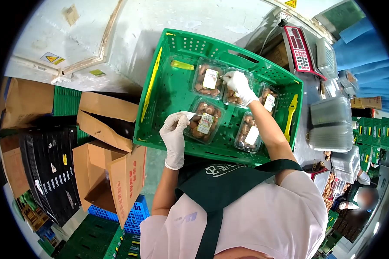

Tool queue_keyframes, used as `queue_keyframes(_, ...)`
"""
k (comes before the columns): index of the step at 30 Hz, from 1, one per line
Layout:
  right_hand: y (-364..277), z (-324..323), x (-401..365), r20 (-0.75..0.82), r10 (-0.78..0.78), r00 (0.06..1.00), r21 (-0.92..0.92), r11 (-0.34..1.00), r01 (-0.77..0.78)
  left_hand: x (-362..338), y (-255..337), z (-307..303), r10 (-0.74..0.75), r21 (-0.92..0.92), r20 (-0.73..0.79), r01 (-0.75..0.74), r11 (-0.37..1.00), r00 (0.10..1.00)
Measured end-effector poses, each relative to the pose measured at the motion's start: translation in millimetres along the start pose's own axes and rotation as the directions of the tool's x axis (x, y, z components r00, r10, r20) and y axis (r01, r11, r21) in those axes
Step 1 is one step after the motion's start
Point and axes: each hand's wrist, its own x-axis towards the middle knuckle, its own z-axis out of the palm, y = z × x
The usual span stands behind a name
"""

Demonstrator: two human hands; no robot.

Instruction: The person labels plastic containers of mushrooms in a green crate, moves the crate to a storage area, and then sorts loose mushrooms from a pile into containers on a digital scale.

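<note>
My left hand (175, 140), in a white glove, is closed in a pinch on a small white slip (192, 115). The slip is near the left edge of a clear mushroom punnet (205, 121) with a printed label. My right hand (239, 86), also gloved, is above another mushroom punnet (234, 99) and partly covers it. Its fingers are bent together; what they hold, if anything, is hidden. Close by are a labelled punnet (209, 77) at the upper left, one (268, 98) at the right and one (247, 134) below. All lie in a green plastic crate (168, 86).
To the right, a red-and-white scale (299, 49) stands on a metal table with stacked clear plastic trays (330, 125). Open cardboard boxes (101, 172), black crates (49, 172) and a blue crate (138, 213) stand left. Another person (361, 198) is far right.
</note>
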Motion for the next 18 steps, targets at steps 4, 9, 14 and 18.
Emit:
queue_keyframes(4,-14,-1,-12,-0.019,0.009,1.0,-0.091,0.996,-0.011,-6,-1,6,-0.03,-0.01,0.013,0.03,0.999,0.999)
queue_keyframes(9,-29,16,5,0.006,-0.007,1.0,-0.276,0.961,0.008,-12,-3,6,-0.059,-0.007,0.022,0.059,0.998,0.998)
queue_keyframes(14,-33,31,27,0.058,-0.065,0.996,-0.403,0.911,0.083,-10,-5,2,-0.077,-0.021,0.001,0.077,0.997,0.997)
queue_keyframes(18,-45,27,36,0.149,-0.048,0.988,-0.501,0.858,0.117,-6,-6,-4,-0.027,-0.032,-0.006,0.027,0.999,1.0)
